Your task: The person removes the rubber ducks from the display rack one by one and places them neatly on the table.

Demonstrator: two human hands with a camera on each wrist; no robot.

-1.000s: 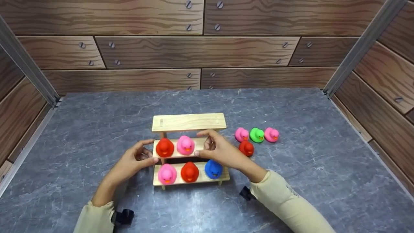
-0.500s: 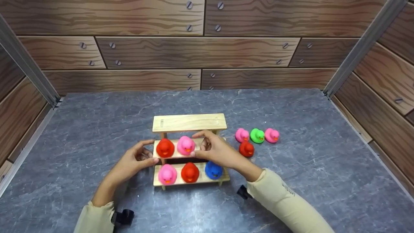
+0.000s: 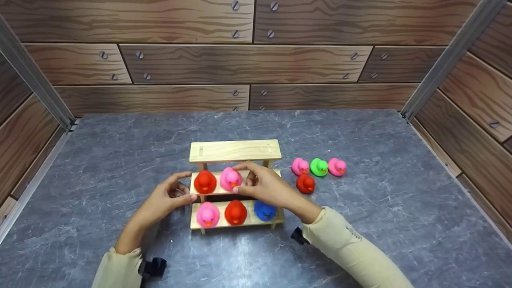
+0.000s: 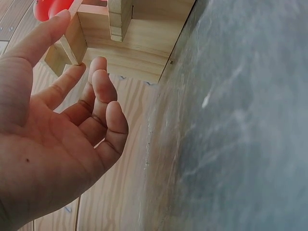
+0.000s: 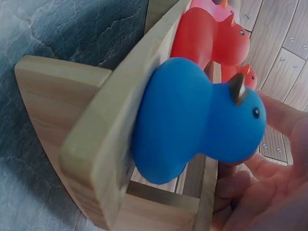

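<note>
In the head view, a three-tier wooden shelf stand (image 3: 236, 150) stands mid-table. Its middle tier carries a red rubber duck (image 3: 205, 182) and a pink rubber duck (image 3: 231, 179). My left hand (image 3: 166, 199) grips that tier's left end, thumb in front and index finger behind; its other fingers curl loosely in the left wrist view. The thumb and index finger of my right hand (image 3: 266, 186) pinch the pink duck from its right side. Along the bottom tier sit a pink duck (image 3: 208, 215), a red duck (image 3: 236, 213) and a blue duck (image 5: 192, 115).
Right of the stand, two pink ducks (image 3: 337, 167), a green duck (image 3: 319, 167) and a red duck (image 3: 306, 183) rest on the grey marbled table (image 3: 384, 224). Wood-patterned panels (image 3: 248, 64) enclose the back and sides.
My right hand has moved left along the middle tier, from apart from the pink duck to its right side. My left hand has stayed at the tier's left end.
</note>
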